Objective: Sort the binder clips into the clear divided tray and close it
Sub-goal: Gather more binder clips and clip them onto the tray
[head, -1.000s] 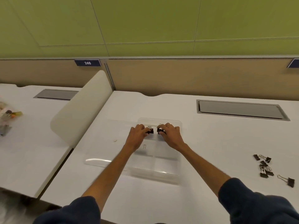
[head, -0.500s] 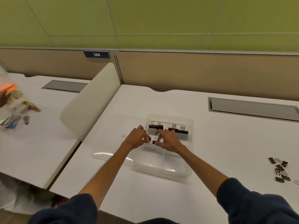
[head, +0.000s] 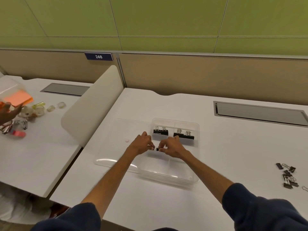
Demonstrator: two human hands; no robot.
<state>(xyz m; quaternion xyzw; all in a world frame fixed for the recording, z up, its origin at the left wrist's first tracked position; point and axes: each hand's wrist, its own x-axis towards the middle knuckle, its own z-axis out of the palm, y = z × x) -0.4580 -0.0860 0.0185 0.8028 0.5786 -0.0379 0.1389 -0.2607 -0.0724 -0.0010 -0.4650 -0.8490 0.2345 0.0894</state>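
Note:
The clear divided tray (head: 196, 164) lies open on the white desk, its lid (head: 116, 147) flat to the left. Large black binder clips stand in the two far compartments: a pair at far left (head: 160, 131) and a pair at far right (head: 183, 135). My left hand (head: 141, 145) and my right hand (head: 173, 146) meet over the tray's middle-left compartment, each pinching a small black binder clip (head: 157, 149) between fingertips. Several small loose clips (head: 287, 175) lie on the desk at the far right.
A beige divider panel (head: 93, 107) separates this desk from the left one, where another person's hand (head: 6, 112) works among tape rolls and an orange pad. A grey cable hatch (head: 260, 113) sits at back right. A small pink dot (head: 127, 140) lies on the lid.
Both hands have drawn back from the far compartments, leaving large clips there, and now hold small clips over the middle-left compartment. The view has shifted left and down.

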